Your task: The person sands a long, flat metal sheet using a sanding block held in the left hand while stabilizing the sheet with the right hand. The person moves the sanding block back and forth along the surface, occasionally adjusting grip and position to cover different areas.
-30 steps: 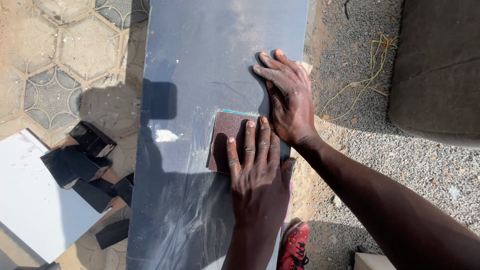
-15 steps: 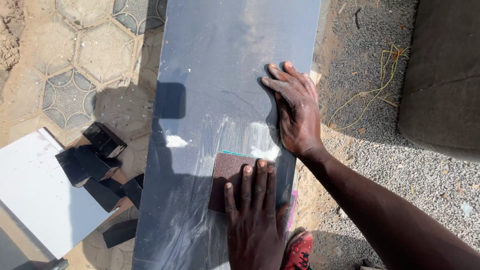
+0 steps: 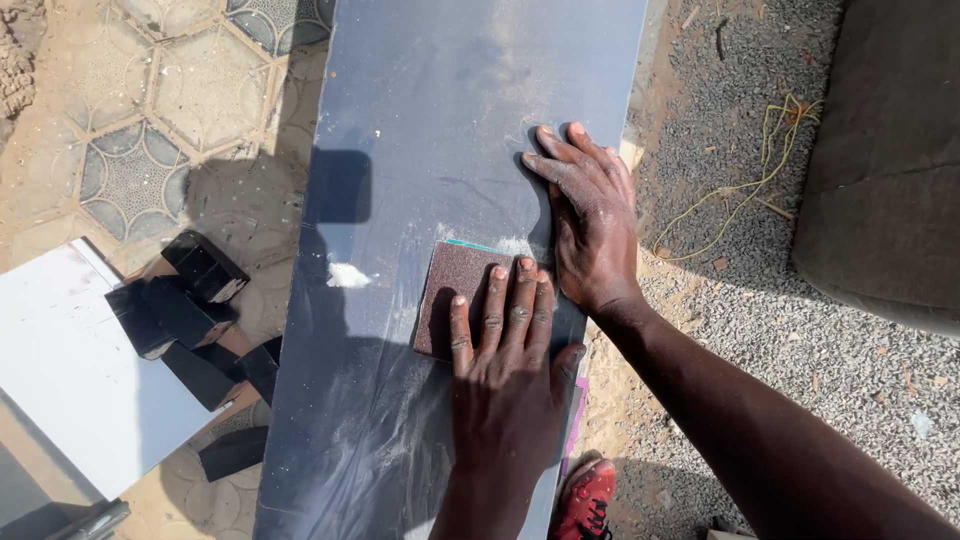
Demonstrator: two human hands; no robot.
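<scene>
Dusty grey panel outdoors, over patterned paving and gravel.
Left hand presses flat on a brown sanding block (possibly foam); right hand spread flat on the panel.

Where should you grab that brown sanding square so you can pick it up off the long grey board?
Probably by its two long side edges, coming down from above. The flat brown rectangular sanding block lies face-down on the dusty grey board, so only its thin sides offer a pinch. The left hand covers its near right part with fingers spread flat; the far and left edges are bare. The right hand rests flat on the board beside it.
</scene>
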